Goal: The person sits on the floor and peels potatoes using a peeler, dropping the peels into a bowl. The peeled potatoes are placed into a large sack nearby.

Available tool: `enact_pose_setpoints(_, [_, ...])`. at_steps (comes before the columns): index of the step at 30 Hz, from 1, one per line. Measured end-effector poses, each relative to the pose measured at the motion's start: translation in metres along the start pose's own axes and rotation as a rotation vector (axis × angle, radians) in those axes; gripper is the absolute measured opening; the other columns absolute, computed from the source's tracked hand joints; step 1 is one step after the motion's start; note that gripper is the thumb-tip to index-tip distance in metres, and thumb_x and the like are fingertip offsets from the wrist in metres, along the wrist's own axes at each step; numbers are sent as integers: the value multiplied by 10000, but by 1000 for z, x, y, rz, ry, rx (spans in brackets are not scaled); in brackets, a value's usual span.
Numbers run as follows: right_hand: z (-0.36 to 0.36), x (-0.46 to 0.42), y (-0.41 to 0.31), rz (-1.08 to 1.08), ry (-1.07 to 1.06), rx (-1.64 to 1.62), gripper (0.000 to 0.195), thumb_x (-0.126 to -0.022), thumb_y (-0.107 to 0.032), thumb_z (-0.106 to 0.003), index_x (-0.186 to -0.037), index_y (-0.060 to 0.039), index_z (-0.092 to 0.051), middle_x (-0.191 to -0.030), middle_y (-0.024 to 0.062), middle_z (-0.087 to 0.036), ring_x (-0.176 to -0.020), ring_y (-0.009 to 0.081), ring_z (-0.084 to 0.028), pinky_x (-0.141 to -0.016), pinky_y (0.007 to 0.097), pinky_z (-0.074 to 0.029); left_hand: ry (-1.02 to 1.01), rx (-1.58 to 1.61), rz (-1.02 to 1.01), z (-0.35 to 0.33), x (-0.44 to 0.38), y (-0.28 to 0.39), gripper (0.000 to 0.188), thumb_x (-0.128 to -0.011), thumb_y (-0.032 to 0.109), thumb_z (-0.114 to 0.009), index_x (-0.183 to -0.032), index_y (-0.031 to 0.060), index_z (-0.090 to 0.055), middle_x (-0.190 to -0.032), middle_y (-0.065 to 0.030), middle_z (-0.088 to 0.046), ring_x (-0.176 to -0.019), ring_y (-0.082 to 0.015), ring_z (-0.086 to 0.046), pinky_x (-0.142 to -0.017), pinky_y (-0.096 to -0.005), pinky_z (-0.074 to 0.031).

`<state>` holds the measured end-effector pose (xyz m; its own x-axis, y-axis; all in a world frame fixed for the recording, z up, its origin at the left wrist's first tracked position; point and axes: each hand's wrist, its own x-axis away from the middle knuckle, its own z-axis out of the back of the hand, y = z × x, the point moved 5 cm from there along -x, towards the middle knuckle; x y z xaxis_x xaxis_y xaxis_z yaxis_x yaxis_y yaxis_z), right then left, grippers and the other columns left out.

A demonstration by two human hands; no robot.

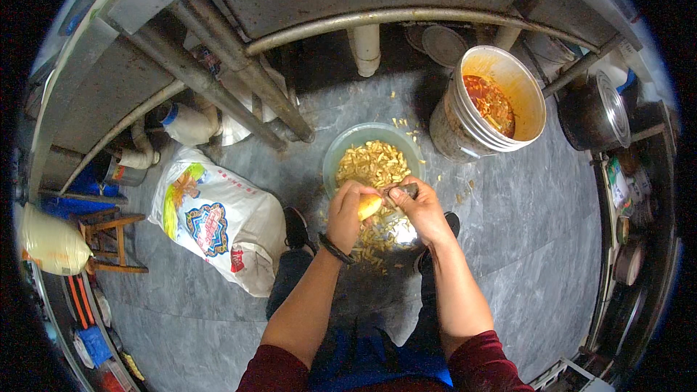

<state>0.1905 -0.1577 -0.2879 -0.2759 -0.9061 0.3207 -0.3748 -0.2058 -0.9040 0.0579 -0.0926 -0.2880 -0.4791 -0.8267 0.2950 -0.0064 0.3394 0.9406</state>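
Observation:
My left hand [348, 208] grips a smooth yellow piece of vegetable [370, 207], whose exact kind I cannot tell. In my right hand [423, 208] is a small dark-handled tool [405, 191], apparently a knife; my fingers cover much of it. Its working end is close to the yellow piece. Both hands are over the near side of a pale green plastic basin [333, 159]. Inside lies a heap of chopped yellowish pieces [375, 162]. More cut pieces [370, 250] lie between my feet, beside a bright, shiny patch.
A white bucket [503, 141] with red, oily contents stands right of the basin. On the left is a printed white sack [228, 228]. Metal pipe legs [239, 73] and a white drainpipe [366, 51] come down ahead. A dark pot [588, 111] and wooden stool [111, 239] stand farther out.

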Motion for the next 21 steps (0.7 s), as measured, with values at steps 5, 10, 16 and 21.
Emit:
enact_pose_setpoints(5, [-17,6,-2,87,-59,219,83,-881,-93,-577,-895,-11,-567,-896,50,-639,-859,118,-558,-736,255,-457,72,-490,-382,3,5,5,241,-948,182,-367,-863,20,-525,-872,-85,-610,-764,-159,-572,-699,-309,-458])
enact_pose_setpoints(10, [5,1,7,-9,70,66,88,-886,-89,-574,-841,-26,-531,-838,27,-625,-753,86,-535,-679,240,-436,-110,261,-80,-3,2,5,172,-934,147,-441,-939,-6,-520,-934,-110,-612,-907,-188,-588,-817,-321,-453])
enact_pose_setpoints(16, [-17,3,-1,224,51,158,89,-885,-65,-558,-857,-5,-498,-1057,105,-634,-945,127,-554,-841,272,-433,17,37,-156,15,-7,-21,263,-966,249,-374,-1035,56,-540,-991,-50,-610,-856,-146,-573,-690,-284,-476])
enact_pose_setpoints(21, [-25,11,-17,252,114,312,70,-885,-45,-541,-866,-1,-490,-1068,106,-627,-957,135,-561,-848,278,-432,-83,702,251,5,2,-13,331,-953,332,-385,-1051,70,-562,-987,-44,-607,-813,-150,-572,-674,-294,-465])
